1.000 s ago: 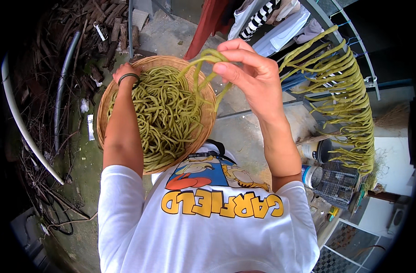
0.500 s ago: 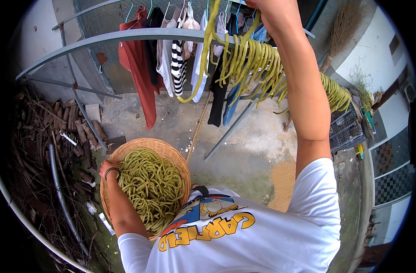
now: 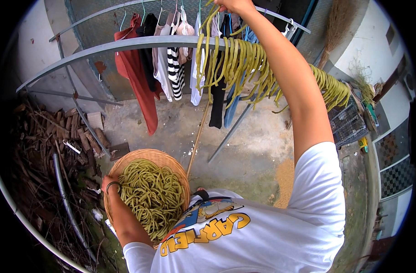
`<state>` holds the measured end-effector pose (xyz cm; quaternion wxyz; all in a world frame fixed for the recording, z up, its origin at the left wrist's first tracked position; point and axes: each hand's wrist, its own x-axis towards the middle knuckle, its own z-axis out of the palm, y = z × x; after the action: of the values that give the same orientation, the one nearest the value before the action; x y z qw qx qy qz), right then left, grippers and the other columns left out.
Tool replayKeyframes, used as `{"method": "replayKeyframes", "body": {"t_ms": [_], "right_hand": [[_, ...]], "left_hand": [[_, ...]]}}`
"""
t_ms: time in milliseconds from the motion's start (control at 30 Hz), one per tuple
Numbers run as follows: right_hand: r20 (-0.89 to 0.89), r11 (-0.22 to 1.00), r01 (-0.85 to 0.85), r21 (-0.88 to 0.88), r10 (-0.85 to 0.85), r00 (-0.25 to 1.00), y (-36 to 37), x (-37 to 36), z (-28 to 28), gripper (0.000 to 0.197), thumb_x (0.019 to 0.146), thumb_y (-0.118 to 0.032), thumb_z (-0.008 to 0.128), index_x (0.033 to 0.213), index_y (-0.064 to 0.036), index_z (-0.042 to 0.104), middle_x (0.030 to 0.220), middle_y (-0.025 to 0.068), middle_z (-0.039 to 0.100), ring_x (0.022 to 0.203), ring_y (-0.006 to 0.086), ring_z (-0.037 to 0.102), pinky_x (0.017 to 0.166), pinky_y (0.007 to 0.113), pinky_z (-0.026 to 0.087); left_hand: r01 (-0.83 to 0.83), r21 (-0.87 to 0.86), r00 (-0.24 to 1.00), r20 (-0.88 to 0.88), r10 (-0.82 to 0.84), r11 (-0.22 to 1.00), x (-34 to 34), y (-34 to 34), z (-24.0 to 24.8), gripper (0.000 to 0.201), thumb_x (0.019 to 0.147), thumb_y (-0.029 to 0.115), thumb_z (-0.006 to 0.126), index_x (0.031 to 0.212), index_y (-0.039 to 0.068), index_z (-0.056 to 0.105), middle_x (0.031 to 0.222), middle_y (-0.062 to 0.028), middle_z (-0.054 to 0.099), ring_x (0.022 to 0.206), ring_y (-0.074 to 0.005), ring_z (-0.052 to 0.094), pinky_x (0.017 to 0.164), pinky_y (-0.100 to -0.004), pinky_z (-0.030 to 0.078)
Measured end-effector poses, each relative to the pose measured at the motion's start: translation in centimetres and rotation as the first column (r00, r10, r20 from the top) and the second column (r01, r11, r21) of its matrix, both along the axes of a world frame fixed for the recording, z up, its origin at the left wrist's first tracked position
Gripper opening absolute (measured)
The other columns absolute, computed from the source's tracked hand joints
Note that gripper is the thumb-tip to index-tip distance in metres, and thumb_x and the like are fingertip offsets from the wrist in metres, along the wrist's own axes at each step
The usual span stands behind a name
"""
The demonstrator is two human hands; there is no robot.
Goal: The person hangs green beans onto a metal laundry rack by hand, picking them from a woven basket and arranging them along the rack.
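My left hand [image 3: 108, 184], with a dark band at the wrist, is closed on the left rim of a round wicker basket [image 3: 148, 154]. Long green beans [image 3: 151, 195] fill the basket in a tangled heap. At the top edge, my raised right hand [image 3: 233, 5] pinches the upper part of a long bean strand [image 3: 210, 18] just above a grey metal rail [image 3: 139, 42]. The strand's lower ends hang down beside the rail. To its right, many long beans [image 3: 244, 59] are draped over the rail in a dense row, partly hidden behind my right forearm.
Clothes on hangers, including a red garment [image 3: 137, 77] and a striped one [image 3: 175, 68], hang behind the rail. Stacked firewood [image 3: 48, 136] and a metal pipe [image 3: 67, 204] lie at left. A wire cage [image 3: 349, 125] stands at right, below a broom [image 3: 342, 27].
My right hand has shifted left along the rail. The bean strand that swung out to the left now hangs straighter by the rail. My left hand keeps its hold on the basket.
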<state>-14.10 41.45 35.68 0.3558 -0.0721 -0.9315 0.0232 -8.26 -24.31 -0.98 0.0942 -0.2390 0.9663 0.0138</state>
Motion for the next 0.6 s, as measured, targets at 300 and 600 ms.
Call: {"method": "replayKeyframes", "body": {"t_ms": [300,600], "right_hand": [[-0.107,0.810,-0.249,-0.531,0.227,0.968,-2.2,-1.5,-1.1,0.023,0.075,-0.020,0.067,0.072,0.0027,0.069,0.064,0.0151,0.065,0.055,0.0225,0.063,0.056,0.036,0.051],[0.339,0.743,-0.180,-0.645,0.489,0.804,-9.9,8.9,3.6,0.027,0.080,-0.004,0.050,0.099,0.0057,0.067,0.071,0.0146,0.069,0.056,0.0178,0.066,0.049,0.030,0.053]], "left_hand": [[-0.019,-0.001,1.000,0.018,0.019,1.000,1.5,-2.8,-0.8,0.057,0.080,0.056,0.062,0.108,0.006,0.062,0.114,-0.0131,0.060,0.104,-0.0332,0.058,0.089,-0.0479,0.046],[0.030,-0.007,0.999,0.016,-0.030,1.000,0.8,-1.0,0.3,0.056,0.080,0.054,0.063,0.107,0.005,0.061,0.114,-0.0148,0.060,0.101,-0.0339,0.059,0.087,-0.0491,0.046]]}}
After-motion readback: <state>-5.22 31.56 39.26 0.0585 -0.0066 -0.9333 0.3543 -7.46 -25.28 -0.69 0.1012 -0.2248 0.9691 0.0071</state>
